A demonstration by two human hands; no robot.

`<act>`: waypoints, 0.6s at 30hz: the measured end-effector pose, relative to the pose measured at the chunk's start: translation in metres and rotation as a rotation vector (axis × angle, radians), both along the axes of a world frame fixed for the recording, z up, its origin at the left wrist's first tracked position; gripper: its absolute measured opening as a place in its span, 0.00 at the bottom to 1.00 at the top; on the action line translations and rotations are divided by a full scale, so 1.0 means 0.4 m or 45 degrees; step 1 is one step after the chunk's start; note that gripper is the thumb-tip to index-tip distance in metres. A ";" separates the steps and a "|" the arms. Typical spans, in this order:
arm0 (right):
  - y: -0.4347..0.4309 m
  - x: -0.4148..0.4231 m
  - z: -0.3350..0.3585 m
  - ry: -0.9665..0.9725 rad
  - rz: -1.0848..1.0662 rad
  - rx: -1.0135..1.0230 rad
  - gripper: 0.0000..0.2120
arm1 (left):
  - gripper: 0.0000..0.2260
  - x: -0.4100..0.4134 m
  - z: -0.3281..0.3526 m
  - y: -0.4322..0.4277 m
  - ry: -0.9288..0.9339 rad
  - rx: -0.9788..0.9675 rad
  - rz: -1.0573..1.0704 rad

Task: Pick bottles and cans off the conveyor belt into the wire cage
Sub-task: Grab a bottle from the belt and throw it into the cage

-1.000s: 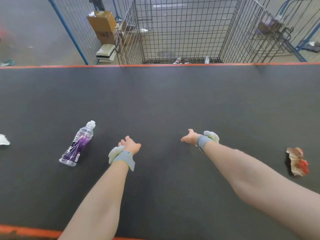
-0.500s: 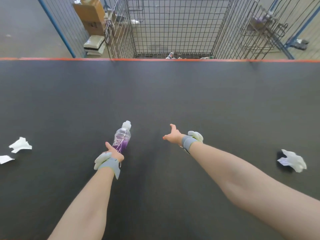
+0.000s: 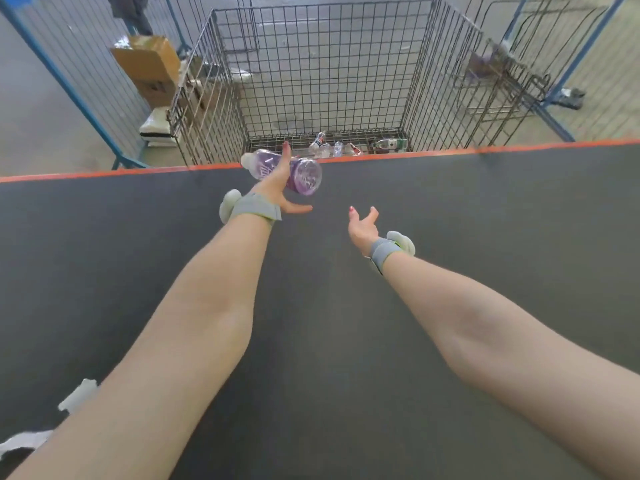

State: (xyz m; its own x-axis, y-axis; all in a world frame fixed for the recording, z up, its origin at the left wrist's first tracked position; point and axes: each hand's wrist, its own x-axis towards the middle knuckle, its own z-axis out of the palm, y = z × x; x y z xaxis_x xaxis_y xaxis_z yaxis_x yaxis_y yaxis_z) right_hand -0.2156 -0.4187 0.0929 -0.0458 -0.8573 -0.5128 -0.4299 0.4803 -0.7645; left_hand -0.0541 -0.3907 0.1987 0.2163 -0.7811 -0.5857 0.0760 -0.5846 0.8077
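Dark grey conveyor belt (image 3: 450,209) fills the lower part of the view, bounded on its far side by an orange edge strip (image 3: 104,172); just beyond that strip stands the wire cage (image 3: 329,64), open at the top, with a few clear bottles (image 3: 320,145) and other pieces lying on its floor near the belt-side wall.

Both bare forearms reach out over the belt, each with a grey wrist band (image 3: 254,209) and a white rounded device (image 3: 228,204) strapped beside it. The left hand (image 3: 277,188) is stretched toward the cage at the belt's far edge; its fingers (image 3: 284,152) are straight and held together, pointing away, and the thumb is spread wide to the right. The purple bottle (image 3: 304,174) lies crosswise behind those fingers, white cap to the left and base to the right, above the orange strip and not yet inside the cage; no finger curls round it, and whether the fingers touch it I cannot tell.

The right hand (image 3: 362,225) hovers over the belt, nearer the person and well apart from the bottle; its palm is turned up, its fingers (image 3: 373,213) loosely bent and spread, holding nothing.

White paper scraps (image 3: 78,398) lie on the belt at the lower left, beside the left arm. On the concrete floor left of the cage sits a cardboard box (image 3: 145,60) behind a blue-framed mesh fence (image 3: 69,88); a second wire frame (image 3: 502,74) stands to the cage's right.
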 end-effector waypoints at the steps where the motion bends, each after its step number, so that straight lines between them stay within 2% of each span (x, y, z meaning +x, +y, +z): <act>1: -0.041 0.016 0.013 -0.020 -0.001 -0.033 0.32 | 0.43 0.007 0.032 -0.030 -0.167 -0.117 -0.119; 2: -0.074 0.032 0.026 -0.041 0.017 -0.056 0.32 | 0.40 0.020 0.014 -0.070 -0.291 -0.203 -0.148; 4: -0.114 0.063 0.042 -0.063 0.079 -0.093 0.32 | 0.32 0.029 -0.023 -0.102 -0.224 -0.127 -0.184; 5: -0.122 0.073 0.048 -0.071 0.108 -0.099 0.31 | 0.37 0.021 -0.044 -0.099 -0.225 -0.053 -0.228; 7: -0.117 0.086 0.055 -0.069 0.156 -0.100 0.31 | 0.51 0.021 -0.117 -0.101 -0.093 0.176 -0.053; 8: -0.106 0.088 0.055 -0.059 0.181 -0.092 0.31 | 0.53 0.019 -0.153 -0.088 -0.051 0.253 -0.009; 12: -0.021 0.072 0.042 -0.020 0.234 -0.019 0.31 | 0.46 -0.004 -0.184 0.048 -0.034 0.302 0.042; 18: 0.124 0.045 0.048 0.052 0.281 0.041 0.32 | 0.40 -0.031 -0.180 0.209 -0.135 0.286 0.066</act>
State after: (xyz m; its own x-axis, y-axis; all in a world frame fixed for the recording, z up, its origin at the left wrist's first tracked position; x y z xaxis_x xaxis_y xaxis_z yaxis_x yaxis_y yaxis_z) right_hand -0.1974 -0.3691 0.1119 0.1201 -0.8322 -0.5413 -0.5573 0.3947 -0.7305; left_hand -0.0665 -0.3070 0.1267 0.3219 -0.6204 -0.7152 0.0323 -0.7478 0.6632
